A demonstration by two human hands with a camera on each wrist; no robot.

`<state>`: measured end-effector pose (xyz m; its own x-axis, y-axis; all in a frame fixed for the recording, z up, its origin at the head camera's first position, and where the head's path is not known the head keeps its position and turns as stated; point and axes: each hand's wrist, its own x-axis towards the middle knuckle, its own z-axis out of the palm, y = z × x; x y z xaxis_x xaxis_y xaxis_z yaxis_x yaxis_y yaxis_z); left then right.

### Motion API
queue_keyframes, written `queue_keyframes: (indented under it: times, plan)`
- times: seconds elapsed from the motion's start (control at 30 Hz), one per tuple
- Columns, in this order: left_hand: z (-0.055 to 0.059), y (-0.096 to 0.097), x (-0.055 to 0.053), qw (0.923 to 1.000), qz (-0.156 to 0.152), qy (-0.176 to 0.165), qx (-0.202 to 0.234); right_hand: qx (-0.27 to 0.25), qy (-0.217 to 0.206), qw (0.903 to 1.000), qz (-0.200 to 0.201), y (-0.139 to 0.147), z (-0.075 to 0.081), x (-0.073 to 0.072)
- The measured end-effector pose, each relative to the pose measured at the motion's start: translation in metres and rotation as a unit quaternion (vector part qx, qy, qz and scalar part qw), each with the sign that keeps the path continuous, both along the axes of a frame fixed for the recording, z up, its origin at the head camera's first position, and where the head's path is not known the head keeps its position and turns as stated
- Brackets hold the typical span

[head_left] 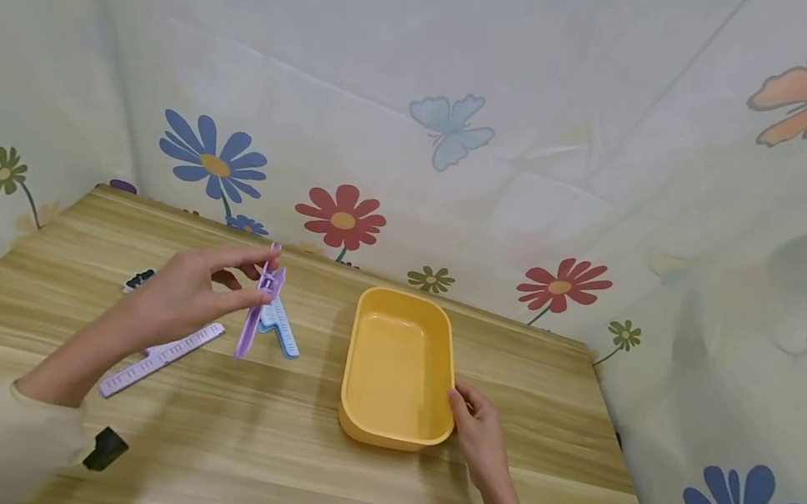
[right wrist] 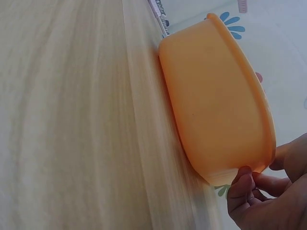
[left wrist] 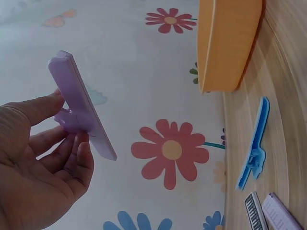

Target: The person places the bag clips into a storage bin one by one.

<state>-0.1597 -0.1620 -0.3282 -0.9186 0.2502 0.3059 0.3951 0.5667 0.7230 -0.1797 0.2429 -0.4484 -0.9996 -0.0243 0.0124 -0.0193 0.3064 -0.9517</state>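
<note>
My left hand (head_left: 175, 291) pinches a purple ruler clip (head_left: 247, 332) between thumb and fingers, up off the table. In the left wrist view the clip (left wrist: 81, 98) is tilted, with its small handle between the fingertips. My right hand (head_left: 481, 434) grips the near right side of a yellow plastic box (head_left: 400, 369), thumb at the rim. From the right wrist, the box (right wrist: 216, 100) shows its long outer wall, and the fingers curl at its corner. Below the held clip lies a blue ruler clip (head_left: 283, 334), partly hidden by it in the head view.
A lilac ruler clip (head_left: 163, 361) lies on the wooden table (head_left: 256, 469) under the left forearm. Behind it is a black-and-white clip (head_left: 139, 280), partly covered by the hand. A flowered cloth wall (head_left: 488, 237) stands along the table's back edge.
</note>
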Motion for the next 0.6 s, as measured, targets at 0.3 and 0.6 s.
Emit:
queue_keyframes:
  times: [0.3, 0.6]
  plan:
    - [0.018, 0.003, 0.0, 0.9999, 0.0, 0.014, 0.003, -0.012, -0.012, 0.9998, 0.009, -0.001, 0.005, 0.001]
    - [0.023, 0.011, -0.003, 1.0, -0.005, 0.0, 0.004, 0.008, 0.006, 0.9999, -0.005, -0.001, -0.001, 0.0]
